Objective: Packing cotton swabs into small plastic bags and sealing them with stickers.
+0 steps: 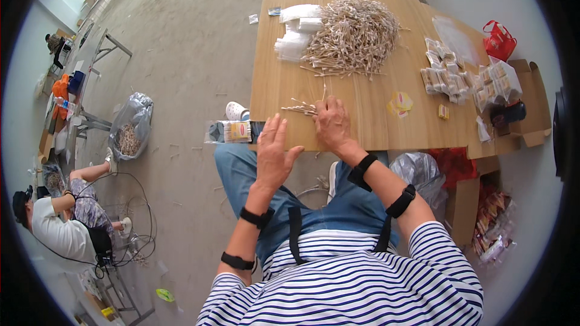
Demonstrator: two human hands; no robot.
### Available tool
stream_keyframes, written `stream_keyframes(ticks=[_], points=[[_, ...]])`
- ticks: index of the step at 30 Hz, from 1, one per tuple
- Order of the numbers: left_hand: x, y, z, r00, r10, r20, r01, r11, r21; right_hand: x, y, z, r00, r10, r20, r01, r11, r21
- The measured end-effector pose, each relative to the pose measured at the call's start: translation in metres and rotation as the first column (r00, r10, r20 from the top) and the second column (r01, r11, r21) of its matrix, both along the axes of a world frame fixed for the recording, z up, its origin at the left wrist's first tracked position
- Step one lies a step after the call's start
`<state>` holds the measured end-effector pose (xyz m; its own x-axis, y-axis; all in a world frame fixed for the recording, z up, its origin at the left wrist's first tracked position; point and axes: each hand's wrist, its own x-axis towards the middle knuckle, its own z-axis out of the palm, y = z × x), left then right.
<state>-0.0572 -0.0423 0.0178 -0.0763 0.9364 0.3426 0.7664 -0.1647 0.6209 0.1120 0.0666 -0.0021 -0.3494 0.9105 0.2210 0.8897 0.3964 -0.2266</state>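
Note:
My left hand (275, 156) is open above the table's near edge, its fingers stretched out and thumb apart. Just left of it, a clear packet of cotton swabs (236, 131) with a yellow and red label lies by the table corner; what supports it is hard to see. My right hand (332, 122) rests on the wooden table with fingers curled over a few loose cotton swabs (300, 107), whose ends stick out to the left. Farther back sits a large heap of cotton swabs (356, 36), with clear plastic bags (294, 44) stacked along its left side.
Filled swab packs (446, 75) are piled on the right, near a yellow label stack (399, 104), a small yellow box (443, 111), a red bag (499, 40) and a cardboard box (531, 93). On the left, another person (63, 229) sits near a bag of swabs (128, 136).

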Motion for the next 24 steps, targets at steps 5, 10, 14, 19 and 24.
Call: stream_keyframes(ticks=[5,10,14,19,24], points=[[0.011,0.025,-0.029,0.947,-0.085,-0.311,0.017,0.977,-0.213,0.012,-0.003,0.004,0.970,0.072,-0.231,-0.078,0.997,-0.019],[0.016,0.028,-0.032,0.930,-0.093,-0.354,0.011,0.974,-0.225,0.040,0.045,-0.004,0.988,-0.120,-0.092,0.124,0.992,0.039],[0.014,0.025,-0.035,0.929,-0.075,-0.364,-0.004,0.977,-0.213,0.031,0.047,0.005,0.983,-0.126,-0.133,0.141,0.984,0.112],[0.015,0.025,-0.032,0.943,-0.074,-0.324,0.000,0.975,-0.221,0.004,0.010,0.001,0.953,0.017,-0.303,-0.075,0.981,-0.181],[0.015,0.025,-0.029,0.954,-0.056,-0.296,-0.010,0.977,-0.215,0.004,0.009,-0.002,0.953,0.056,-0.297,-0.087,0.992,-0.092]])
